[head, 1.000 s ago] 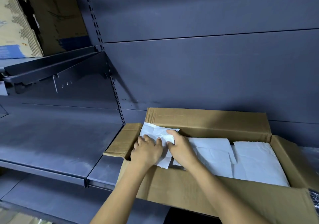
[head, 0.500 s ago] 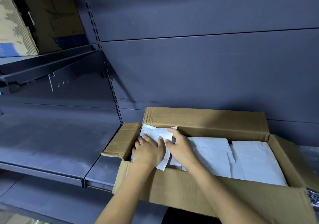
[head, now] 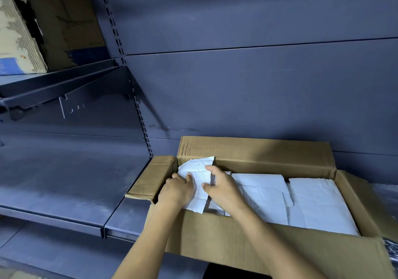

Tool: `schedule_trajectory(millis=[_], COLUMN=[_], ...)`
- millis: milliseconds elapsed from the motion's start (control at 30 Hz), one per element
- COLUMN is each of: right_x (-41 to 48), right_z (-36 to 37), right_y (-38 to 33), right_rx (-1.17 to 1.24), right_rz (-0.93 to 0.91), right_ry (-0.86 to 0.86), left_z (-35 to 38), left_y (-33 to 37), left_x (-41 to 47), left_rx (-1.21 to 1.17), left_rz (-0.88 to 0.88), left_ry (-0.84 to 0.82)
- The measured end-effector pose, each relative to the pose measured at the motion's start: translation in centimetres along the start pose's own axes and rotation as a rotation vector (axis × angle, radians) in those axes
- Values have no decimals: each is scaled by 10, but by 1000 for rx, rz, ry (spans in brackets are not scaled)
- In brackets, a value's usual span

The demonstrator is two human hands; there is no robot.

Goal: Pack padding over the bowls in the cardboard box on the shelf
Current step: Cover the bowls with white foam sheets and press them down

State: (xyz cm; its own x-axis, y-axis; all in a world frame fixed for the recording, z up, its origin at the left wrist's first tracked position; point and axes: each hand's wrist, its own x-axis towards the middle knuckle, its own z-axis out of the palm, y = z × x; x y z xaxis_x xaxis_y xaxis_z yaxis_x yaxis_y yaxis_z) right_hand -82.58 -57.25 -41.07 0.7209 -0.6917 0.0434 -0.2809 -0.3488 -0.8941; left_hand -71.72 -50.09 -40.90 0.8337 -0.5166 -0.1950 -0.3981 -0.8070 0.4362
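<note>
Head view is looking down at a dark blue metal shelf [head: 64,182], dusty and matte, with a slotted upright [head: 137,106] running up the flat back panel [head: 258,85]. Upper shelf on a bracket [head: 64,89] is carrying worn cardboard sheets [head: 19,42], one torn down to its ribbing.

Cardboard box [head: 237,237] is sitting on the shelf right of the upright, overhanging the front edge, flaps folded out; the back flap is standing against the panel. Shelf left of the box is giving open room. Right side is running out of frame.

White padding sheets [head: 312,203] are lying flat inside, slightly creased, covering the contents; bowls are not showing. At the box's left end, a crumpled white sheet [head: 198,175] is sticking up above the rim.

Left hand [head: 176,190] is lying knuckles-up on that sheet, fingers curled against it. Right hand [head: 224,186] is pinching its edge, thumb below, fingers part-bent on top. Both forearms are crossing the near wall.
</note>
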Motion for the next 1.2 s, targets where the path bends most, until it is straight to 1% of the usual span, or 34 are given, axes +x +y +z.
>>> schedule_trajectory(millis=[100,167,200,267,333,400,467,600,700,800,867,933,1067,1100,1200], right_x=[-1,-1,0,2,4,6,7,6,6,8,10,9,8,8,8], right_z=[0,0,1,2,4,5,7,6,5,9,10,9,8,8,11], right_y=[2,4,5,7,8,9,9,6,5,6,6,6,6,4,2], right_rx=[-2,5,6,-3,-31,-56,-63,-45,-80,-133,-156,-149,-104,-105,-147], right_rz=[7,9,9,4,-6,-9,-10,-36,-63,-104,-110,-97,-69,-71,-104], right_ry=[1,-2,-5,-18,-43,-87,-116,-79,-73,-115,-143,-141,-134,-144,-199], left_z=[7,10,10,10,10,7,7,7,1,-8,-13,-12,1,2,1], left_y=[-1,0,0,-1,-4,-3,-3,0,3,3,0,-4,-4,-3,0], left_x=[-6,-11,-13,-15,-11,-10,-8,-5,-3,-1,2,5,2,2,6], left_rx=[88,166,195,197,86,59,52,-12,-225,-237,-239,-241,-61,-55,-33], left_rz=[52,98,141,233,267,231,180,99,-30,-17,4,37,236,240,167], left_ry=[108,213,269,327,264,156,140,97,-37,-189,-236,-227,30,21,-91])
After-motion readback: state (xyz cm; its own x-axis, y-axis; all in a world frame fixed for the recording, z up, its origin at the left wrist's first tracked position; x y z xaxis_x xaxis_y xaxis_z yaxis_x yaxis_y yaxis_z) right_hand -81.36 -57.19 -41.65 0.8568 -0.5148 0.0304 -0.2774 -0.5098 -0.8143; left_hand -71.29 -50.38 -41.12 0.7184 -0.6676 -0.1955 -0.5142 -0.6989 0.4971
